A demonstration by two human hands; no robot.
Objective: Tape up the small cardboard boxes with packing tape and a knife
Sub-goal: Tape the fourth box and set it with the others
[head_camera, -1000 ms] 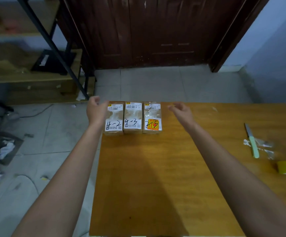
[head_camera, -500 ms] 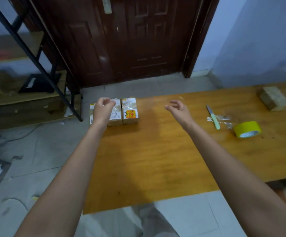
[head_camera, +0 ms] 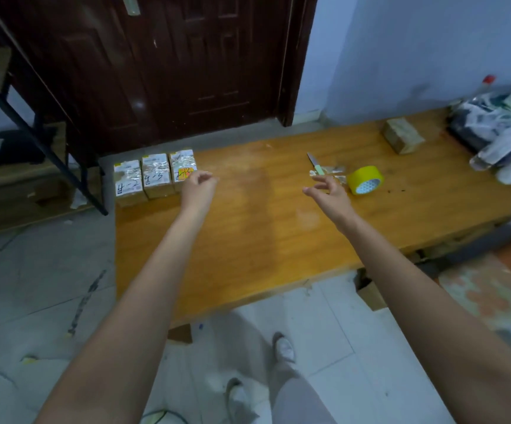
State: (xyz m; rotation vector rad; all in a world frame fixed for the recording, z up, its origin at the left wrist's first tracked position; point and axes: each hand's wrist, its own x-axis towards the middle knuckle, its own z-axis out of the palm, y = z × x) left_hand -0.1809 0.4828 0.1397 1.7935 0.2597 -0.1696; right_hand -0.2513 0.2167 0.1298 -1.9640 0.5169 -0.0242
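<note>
Three small taped cardboard boxes (head_camera: pixel 154 175) stand side by side at the far left corner of the wooden table (head_camera: pixel 248 240). My left hand (head_camera: pixel 197 189) hovers just right of them, fingers loosely curled, holding nothing. My right hand (head_camera: pixel 329 191) hangs over the table with relaxed spread fingers, a little left of the yellow roll of packing tape (head_camera: pixel 365 179). The knife (head_camera: pixel 316 164) with a pale green handle lies beyond my right hand, among scraps of clear tape. Another cardboard box (head_camera: pixel 402 139) sits alone at the far right of the table.
A heap of plastic bags and packets (head_camera: pixel 499 133) fills the table's right end. A dark door (head_camera: pixel 156 65) stands behind the table. Left of the table is a metal-framed shelf (head_camera: pixel 33 139). My feet (head_camera: pixel 281 350) show on the tiled floor below the table edge.
The view has swung right and pulled back. My left hand has come off the boxes and moved right; my right hand has moved right toward the tape roll and knife.
</note>
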